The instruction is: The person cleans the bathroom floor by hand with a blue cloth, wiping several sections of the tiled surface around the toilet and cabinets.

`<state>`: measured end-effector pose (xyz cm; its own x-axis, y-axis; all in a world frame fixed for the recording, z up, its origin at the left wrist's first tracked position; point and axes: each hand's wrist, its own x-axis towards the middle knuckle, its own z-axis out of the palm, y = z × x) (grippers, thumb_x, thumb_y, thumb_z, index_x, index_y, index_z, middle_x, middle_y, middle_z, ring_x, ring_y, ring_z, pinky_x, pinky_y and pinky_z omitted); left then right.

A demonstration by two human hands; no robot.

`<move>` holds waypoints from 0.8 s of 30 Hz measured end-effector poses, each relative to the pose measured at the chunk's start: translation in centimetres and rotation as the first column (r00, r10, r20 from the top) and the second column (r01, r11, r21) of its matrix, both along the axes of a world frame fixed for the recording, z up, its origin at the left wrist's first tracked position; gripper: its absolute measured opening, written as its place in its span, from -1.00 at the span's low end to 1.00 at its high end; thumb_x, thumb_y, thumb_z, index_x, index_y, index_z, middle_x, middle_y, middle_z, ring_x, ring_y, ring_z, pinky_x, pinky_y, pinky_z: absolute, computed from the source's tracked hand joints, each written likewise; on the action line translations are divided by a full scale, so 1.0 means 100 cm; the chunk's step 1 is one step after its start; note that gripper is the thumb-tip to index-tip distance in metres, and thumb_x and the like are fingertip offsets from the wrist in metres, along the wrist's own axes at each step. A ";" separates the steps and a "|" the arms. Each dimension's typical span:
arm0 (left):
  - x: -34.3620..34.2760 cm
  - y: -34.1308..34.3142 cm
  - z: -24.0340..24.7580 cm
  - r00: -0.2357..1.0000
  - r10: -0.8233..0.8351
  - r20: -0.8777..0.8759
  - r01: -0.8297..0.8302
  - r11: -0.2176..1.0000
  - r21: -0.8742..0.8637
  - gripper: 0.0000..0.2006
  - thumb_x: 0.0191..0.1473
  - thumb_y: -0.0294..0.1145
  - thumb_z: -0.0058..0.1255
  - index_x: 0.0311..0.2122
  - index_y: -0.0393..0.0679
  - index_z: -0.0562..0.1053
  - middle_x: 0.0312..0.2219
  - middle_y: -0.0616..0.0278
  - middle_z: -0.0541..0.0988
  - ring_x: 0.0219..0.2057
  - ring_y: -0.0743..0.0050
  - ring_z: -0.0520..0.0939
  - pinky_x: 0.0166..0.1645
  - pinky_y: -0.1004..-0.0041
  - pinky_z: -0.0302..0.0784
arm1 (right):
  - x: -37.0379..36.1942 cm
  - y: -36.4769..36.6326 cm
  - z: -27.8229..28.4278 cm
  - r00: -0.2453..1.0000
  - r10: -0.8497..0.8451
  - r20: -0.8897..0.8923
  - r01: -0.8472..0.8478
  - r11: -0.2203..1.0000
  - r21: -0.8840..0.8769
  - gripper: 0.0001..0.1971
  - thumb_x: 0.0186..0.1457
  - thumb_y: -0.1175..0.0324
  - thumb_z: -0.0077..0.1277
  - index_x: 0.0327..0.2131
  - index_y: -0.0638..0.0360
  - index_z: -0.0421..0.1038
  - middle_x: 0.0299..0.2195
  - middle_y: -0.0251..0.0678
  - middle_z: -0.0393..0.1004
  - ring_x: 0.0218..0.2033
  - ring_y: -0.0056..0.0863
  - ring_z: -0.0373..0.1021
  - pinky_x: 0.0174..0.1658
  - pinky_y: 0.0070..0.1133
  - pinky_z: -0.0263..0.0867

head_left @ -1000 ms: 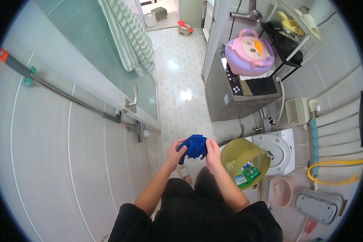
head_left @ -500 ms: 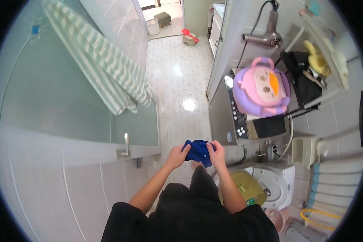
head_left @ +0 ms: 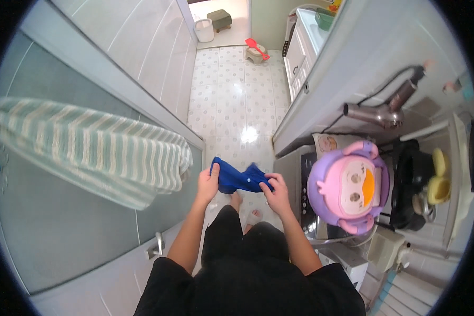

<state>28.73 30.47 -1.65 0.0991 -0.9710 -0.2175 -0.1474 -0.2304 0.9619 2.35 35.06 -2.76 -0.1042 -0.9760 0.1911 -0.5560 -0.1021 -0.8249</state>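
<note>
- Left hand (head_left: 208,184) closed on the left end of a blue cloth (head_left: 238,179).
- Right hand (head_left: 276,194) pinches its right end.
- Cloth stretched between both grips, above the tiled floor (head_left: 231,100).
- Striped towel (head_left: 89,150) hangs to the left.
- Purple toy (head_left: 347,187) to the right.

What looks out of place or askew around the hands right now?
Nothing stands out. Both hands, left hand and right hand, hold the crumpled blue cloth; the striped green-and-white towel hangs bunched but stays on its rail.
</note>
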 end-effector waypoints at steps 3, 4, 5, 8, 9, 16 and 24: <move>-0.001 -0.062 -0.003 0.990 0.043 -0.135 -0.028 0.994 0.110 -0.50 0.48 0.09 -0.18 -0.24 -0.19 0.51 -0.39 0.43 0.55 -0.38 0.65 0.47 -0.17 0.52 0.46 | 0.013 -0.066 -0.014 0.918 -0.109 0.382 -0.071 0.901 0.428 -0.69 0.34 0.12 0.13 -0.20 0.23 0.54 -0.37 -0.18 0.61 -0.42 -0.32 0.52 -0.30 -0.35 0.44; -0.001 -0.081 -0.007 0.971 0.089 -0.220 -0.056 0.986 0.156 -0.49 0.48 0.11 -0.19 -0.20 -0.19 0.52 -0.35 0.42 0.57 -0.34 0.64 0.49 -0.14 0.51 0.46 | 0.015 -0.086 -0.017 0.847 -0.161 0.507 -0.124 0.867 0.483 -0.68 0.36 0.13 0.10 -0.18 0.25 0.54 -0.37 -0.20 0.61 -0.41 -0.34 0.52 -0.30 -0.36 0.45; -0.005 -0.101 -0.012 0.943 0.139 -0.301 -0.078 0.976 0.203 -0.48 0.47 0.14 -0.19 -0.16 -0.18 0.52 -0.31 0.40 0.58 -0.31 0.63 0.51 -0.11 0.50 0.47 | 0.017 -0.108 -0.019 0.757 -0.221 0.614 -0.184 0.830 0.526 -0.67 0.38 0.13 0.07 -0.16 0.27 0.53 -0.37 -0.22 0.60 -0.41 -0.36 0.52 -0.30 -0.37 0.45; 0.010 -0.157 -0.024 0.819 0.197 -0.539 -0.044 0.958 0.284 -0.38 0.44 0.23 -0.28 0.13 -0.19 0.45 0.02 0.21 0.60 0.04 0.34 0.59 0.19 0.29 0.47 | 0.028 -0.187 -0.027 0.352 -0.204 0.913 -0.446 0.821 0.355 -0.53 0.47 -0.01 -0.15 0.01 0.24 0.48 -0.19 -0.21 0.60 -0.29 -0.39 0.53 -0.13 -0.38 0.47; 0.008 -0.175 -0.021 0.728 0.222 -0.649 -0.028 0.955 0.297 -0.36 0.44 0.24 -0.30 0.19 -0.19 0.42 0.09 0.17 0.58 0.11 0.26 0.58 0.25 0.23 0.45 | 0.032 -0.212 -0.025 0.052 -0.342 0.938 -0.401 0.853 0.334 -0.44 0.46 -0.12 -0.24 -0.01 0.21 0.51 -0.24 -0.20 0.61 -0.24 -0.35 0.54 -0.03 -0.33 0.45; 0.008 -0.319 0.003 0.327 0.198 -0.924 0.036 0.975 0.221 -0.28 0.44 0.28 -0.43 0.38 -0.12 0.26 0.31 0.12 0.42 0.29 0.10 0.47 0.38 0.07 0.35 | 0.077 -0.350 -0.089 0.530 -0.146 0.836 -0.449 0.788 0.422 -0.47 0.42 0.04 -0.06 0.27 0.19 0.40 0.21 -0.23 0.48 0.27 -0.40 0.33 0.36 -0.33 0.11; 0.033 -0.467 -0.018 0.637 0.349 -0.687 -0.275 0.936 0.220 -0.56 0.26 -0.48 -0.02 0.24 -0.15 0.34 0.09 0.13 0.53 0.14 0.12 0.55 0.30 0.08 0.44 | 0.096 -0.515 -0.041 0.785 0.130 0.606 -0.529 0.650 0.545 -0.53 0.19 0.29 0.33 0.15 0.16 0.53 -0.19 -0.43 0.54 -0.22 -0.69 0.36 -0.11 -0.66 0.36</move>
<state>32.02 -16.26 -3.44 0.1735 -0.8848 -0.4325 0.6619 -0.2204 0.7165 11.93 -16.40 -6.89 0.3730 -0.7914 -0.4844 -0.1154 0.4784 -0.8705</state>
